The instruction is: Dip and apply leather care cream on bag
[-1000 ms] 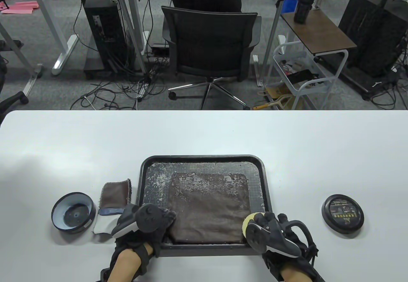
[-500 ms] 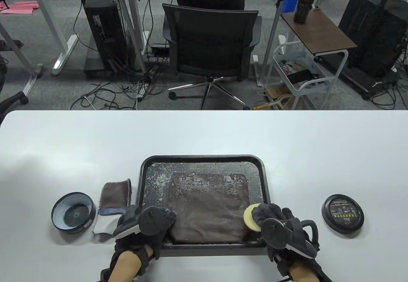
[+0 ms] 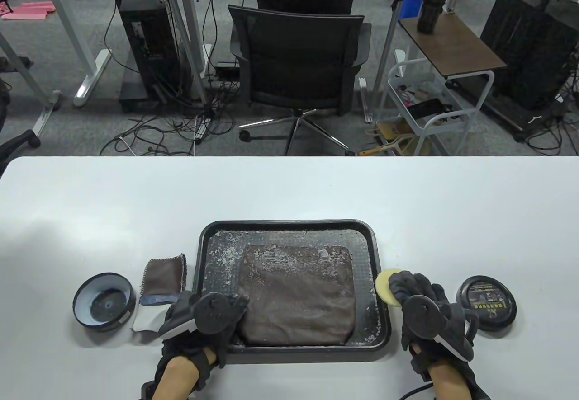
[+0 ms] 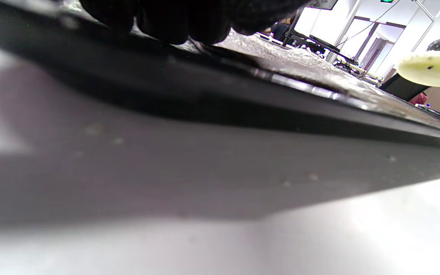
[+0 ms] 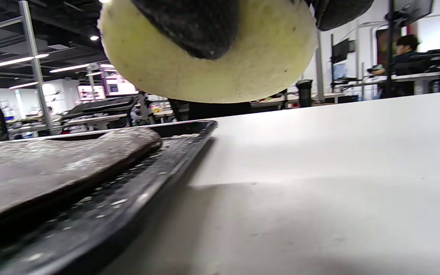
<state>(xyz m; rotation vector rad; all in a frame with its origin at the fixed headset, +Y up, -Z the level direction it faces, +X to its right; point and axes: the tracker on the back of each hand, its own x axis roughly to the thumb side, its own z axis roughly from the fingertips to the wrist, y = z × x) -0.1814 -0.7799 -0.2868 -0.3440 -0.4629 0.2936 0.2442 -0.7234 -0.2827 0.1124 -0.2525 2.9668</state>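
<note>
A flat brown leather bag [image 3: 296,294] lies in a black tray [image 3: 289,227], its far part speckled with white cream. My right hand [image 3: 418,296] holds a round yellow sponge [image 3: 385,286] in the air over the tray's right rim. The sponge fills the top of the right wrist view [image 5: 208,57], above the table. My left hand [image 3: 212,316] rests on the tray's front left corner, fingers on the rim [image 4: 174,19]. The open cream tin [image 3: 104,300] sits at the far left. Its black lid [image 3: 486,303] lies to the right of my right hand.
A brown and white cloth [image 3: 158,291] lies between the cream tin and the tray. The tray floor [image 3: 217,255] is strewn with white flakes. Beyond the table's far edge stand an office chair [image 3: 296,61] and a seated person.
My right hand has lifted the sponge off the bag's front right corner and carried it right, out over the tray's right rim. My left hand has stayed in place.
</note>
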